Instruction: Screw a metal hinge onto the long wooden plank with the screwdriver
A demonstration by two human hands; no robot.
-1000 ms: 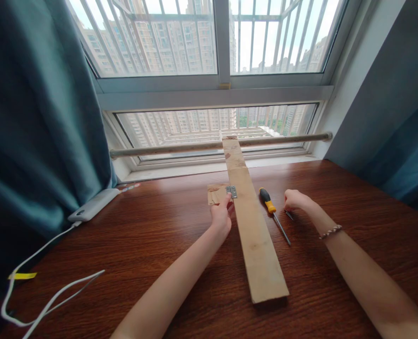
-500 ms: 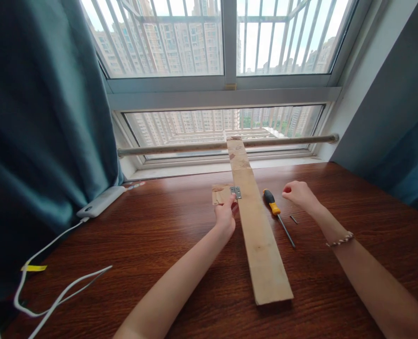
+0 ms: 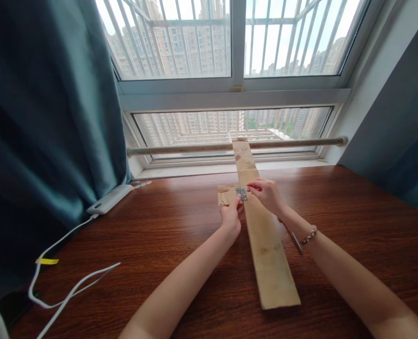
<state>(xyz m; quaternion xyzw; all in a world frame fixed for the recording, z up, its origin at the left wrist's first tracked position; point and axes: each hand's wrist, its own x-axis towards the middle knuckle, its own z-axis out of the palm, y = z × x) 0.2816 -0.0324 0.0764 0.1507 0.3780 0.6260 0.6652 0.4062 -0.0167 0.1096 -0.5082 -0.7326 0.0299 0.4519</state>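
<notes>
A long wooden board [image 3: 267,249] lies lengthwise on the table, its far end reaching the window rail. Against its left edge sits a small wooden piece [image 3: 226,194], with a metal hinge [image 3: 242,192] spanning the joint. My left hand [image 3: 231,219] grips the small piece from the near side, thumb pressed on the hinge. Over the board, my right hand [image 3: 267,194] is closed in a pinch at the hinge's right leaf, and a tiny metal screw shows at its fingertips. The screwdriver's shaft [image 3: 296,242] lies right of the board; its handle is hidden behind my right hand and forearm.
A white power bank [image 3: 110,199] with a white cable [image 3: 78,284] lies on the left of the brown table [image 3: 166,212]. A dark curtain [image 3: 60,94] hangs at the left. The metal rail [image 3: 180,149] crosses in front of the window.
My right hand has moved left from beyond the screwdriver to the hinge, now covering the screwdriver's handle. My left hand keeps its grip. The view has shifted slightly.
</notes>
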